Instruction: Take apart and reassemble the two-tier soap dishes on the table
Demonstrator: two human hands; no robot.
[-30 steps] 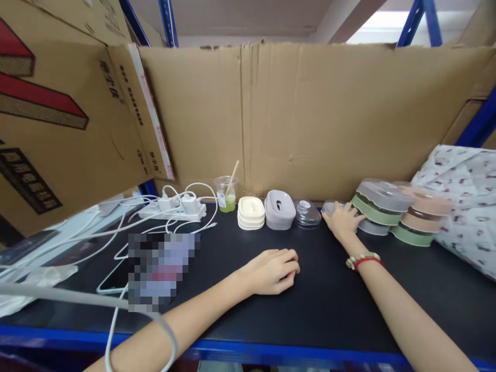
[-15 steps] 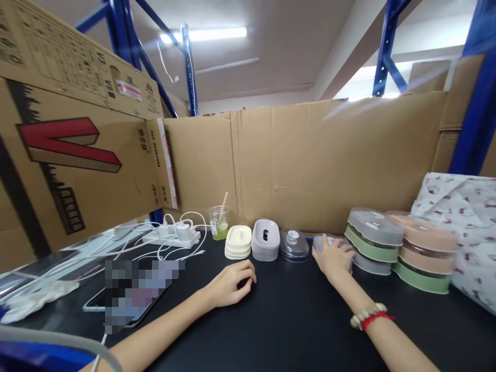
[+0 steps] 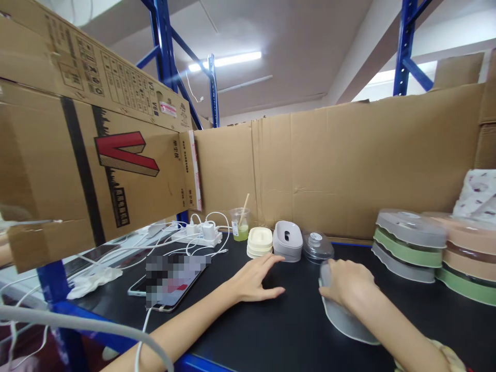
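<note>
My right hand [image 3: 351, 284] grips the edge of a grey wavy-rimmed lid [image 3: 344, 323], tilted above the black table and partly hidden under the hand. My left hand [image 3: 259, 279] is over the table with thumb and fingers apart, holding nothing. Just beyond it stand a stack of cream square pieces [image 3: 260, 242] and a grey oval container [image 3: 287, 240] with a dark slot. A clear dome lid [image 3: 316, 247] with a round knob sits beside them, behind the right hand.
Stacked grey and green round containers [image 3: 409, 245] and pink and green ones [image 3: 470, 256] stand at right. Left are phones [image 3: 176, 284], a power strip [image 3: 201, 235] with white cables, a tissue [image 3: 93, 281], and a cup [image 3: 240, 227] of green drink. A cardboard wall [image 3: 333, 170] rises behind.
My right hand has come nearer with the grey lid, away from the back of the table. My left hand has opened and moved forward. The view has turned left.
</note>
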